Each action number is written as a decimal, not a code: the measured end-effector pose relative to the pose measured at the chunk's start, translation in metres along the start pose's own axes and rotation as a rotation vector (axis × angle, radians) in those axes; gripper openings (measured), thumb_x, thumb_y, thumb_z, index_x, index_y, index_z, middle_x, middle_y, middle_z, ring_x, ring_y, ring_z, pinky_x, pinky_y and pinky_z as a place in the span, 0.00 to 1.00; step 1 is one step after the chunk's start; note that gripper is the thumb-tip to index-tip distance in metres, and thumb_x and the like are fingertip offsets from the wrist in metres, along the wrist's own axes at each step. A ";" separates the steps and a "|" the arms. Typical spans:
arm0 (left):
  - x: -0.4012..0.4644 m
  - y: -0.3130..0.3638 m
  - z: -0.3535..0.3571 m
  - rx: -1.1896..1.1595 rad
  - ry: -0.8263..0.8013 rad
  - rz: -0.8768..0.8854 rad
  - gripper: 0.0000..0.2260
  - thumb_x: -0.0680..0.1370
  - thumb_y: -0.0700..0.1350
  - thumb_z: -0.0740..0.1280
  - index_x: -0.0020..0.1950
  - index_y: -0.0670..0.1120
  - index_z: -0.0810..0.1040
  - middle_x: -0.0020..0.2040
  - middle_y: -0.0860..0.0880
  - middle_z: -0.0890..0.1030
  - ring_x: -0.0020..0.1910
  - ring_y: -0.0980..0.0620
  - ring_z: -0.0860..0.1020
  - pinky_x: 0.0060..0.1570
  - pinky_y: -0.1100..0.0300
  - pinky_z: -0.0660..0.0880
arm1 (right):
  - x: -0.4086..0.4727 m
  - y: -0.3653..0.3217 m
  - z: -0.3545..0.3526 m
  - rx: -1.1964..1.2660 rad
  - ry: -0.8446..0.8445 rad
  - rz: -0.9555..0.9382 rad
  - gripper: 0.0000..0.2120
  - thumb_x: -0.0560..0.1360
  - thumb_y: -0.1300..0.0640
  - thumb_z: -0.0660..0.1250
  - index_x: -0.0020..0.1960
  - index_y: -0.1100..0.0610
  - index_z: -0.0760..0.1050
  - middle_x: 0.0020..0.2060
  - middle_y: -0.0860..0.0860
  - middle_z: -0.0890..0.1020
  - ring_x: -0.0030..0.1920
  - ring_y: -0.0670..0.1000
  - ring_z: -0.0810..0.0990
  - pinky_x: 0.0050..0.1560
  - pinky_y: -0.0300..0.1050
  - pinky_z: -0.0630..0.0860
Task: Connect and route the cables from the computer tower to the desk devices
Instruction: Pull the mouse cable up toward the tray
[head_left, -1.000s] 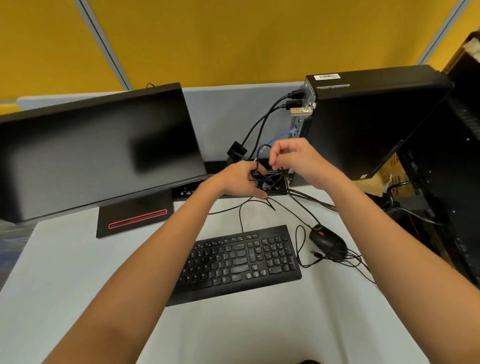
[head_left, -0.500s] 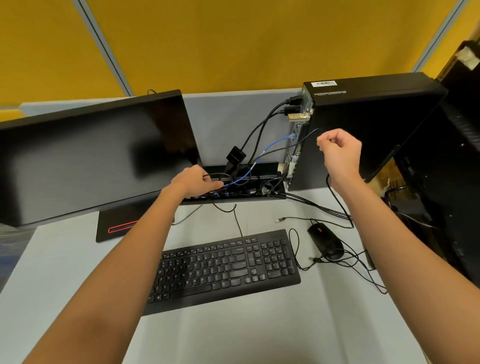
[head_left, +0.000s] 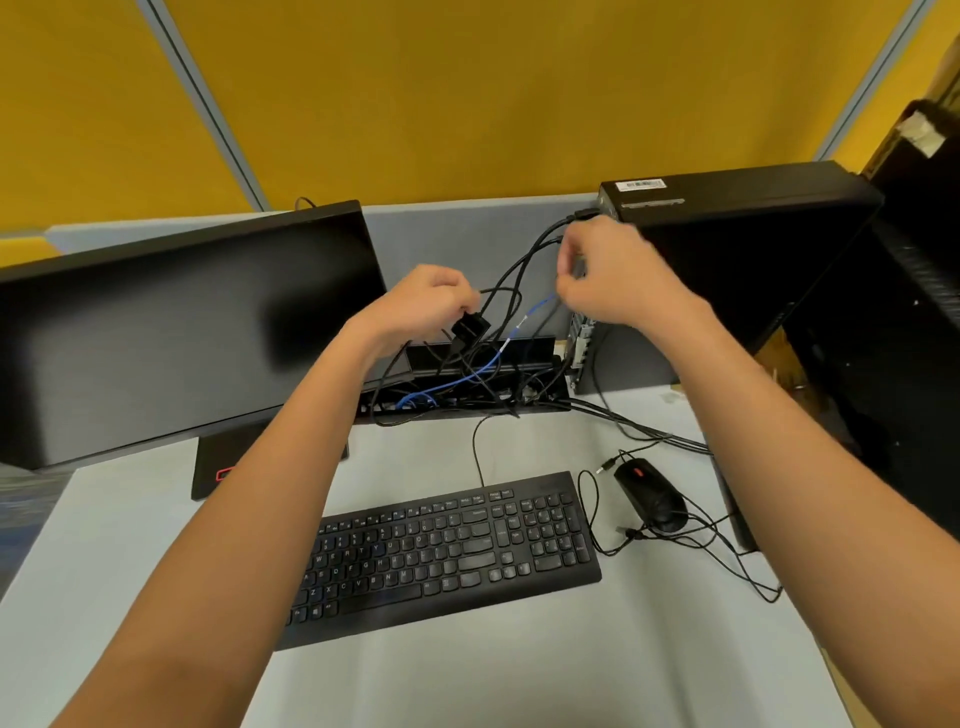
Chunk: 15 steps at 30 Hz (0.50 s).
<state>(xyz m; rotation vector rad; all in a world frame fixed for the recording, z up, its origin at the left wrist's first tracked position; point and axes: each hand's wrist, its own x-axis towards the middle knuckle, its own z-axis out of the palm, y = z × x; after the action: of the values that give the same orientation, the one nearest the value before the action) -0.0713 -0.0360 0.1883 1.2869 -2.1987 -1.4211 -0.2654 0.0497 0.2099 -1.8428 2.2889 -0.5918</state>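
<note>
The black computer tower (head_left: 737, 260) stands upright at the back right of the desk, its rear ports facing left. My right hand (head_left: 608, 270) is closed at those ports, pinching a plug I cannot make out. My left hand (head_left: 426, 306) grips a thin black cable beside a small black adapter (head_left: 470, 328) hanging in the bundle. Several black cables (head_left: 524, 260) and a blue cable (head_left: 535, 309) run from the tower down into a black cable tray (head_left: 540, 345). The monitor (head_left: 176, 332), keyboard (head_left: 447, 551) and mouse (head_left: 649, 496) sit on the desk.
Loose thin cables (head_left: 727, 551) tangle around the mouse and trail off the desk's right edge. A grey partition (head_left: 457, 234) and yellow wall stand behind. Dark equipment (head_left: 904, 312) crowds the far right. The pale desk surface (head_left: 519, 675) stretches in front of the keyboard.
My left hand rose from the cable tray to the hanging adapter, holding a cable. My right hand moved left from beside the tower to its upper rear ports.
</note>
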 end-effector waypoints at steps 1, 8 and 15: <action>-0.001 0.004 0.000 0.012 -0.015 0.015 0.10 0.79 0.45 0.62 0.39 0.46 0.74 0.31 0.51 0.68 0.28 0.55 0.63 0.28 0.64 0.62 | -0.003 0.000 0.006 -0.075 -0.010 -0.014 0.05 0.72 0.58 0.65 0.47 0.56 0.70 0.53 0.54 0.74 0.49 0.57 0.75 0.49 0.50 0.71; -0.001 0.009 0.021 -0.578 0.105 -0.084 0.09 0.81 0.40 0.60 0.43 0.41 0.75 0.32 0.48 0.71 0.29 0.56 0.69 0.27 0.67 0.72 | -0.024 -0.026 0.047 0.439 -0.194 -0.270 0.22 0.72 0.56 0.68 0.61 0.54 0.63 0.60 0.55 0.71 0.57 0.60 0.75 0.57 0.59 0.73; 0.002 0.006 0.021 -1.062 0.245 0.018 0.04 0.80 0.39 0.62 0.52 0.43 0.77 0.51 0.49 0.78 0.51 0.55 0.76 0.47 0.64 0.77 | -0.035 -0.041 0.056 0.948 -0.517 -0.027 0.18 0.81 0.50 0.60 0.69 0.53 0.64 0.54 0.53 0.81 0.51 0.49 0.83 0.58 0.49 0.78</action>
<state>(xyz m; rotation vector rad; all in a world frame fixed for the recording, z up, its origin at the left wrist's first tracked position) -0.0879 -0.0235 0.1823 0.9285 -0.9747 -1.8653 -0.2000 0.0642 0.1701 -1.3208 1.2893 -0.8682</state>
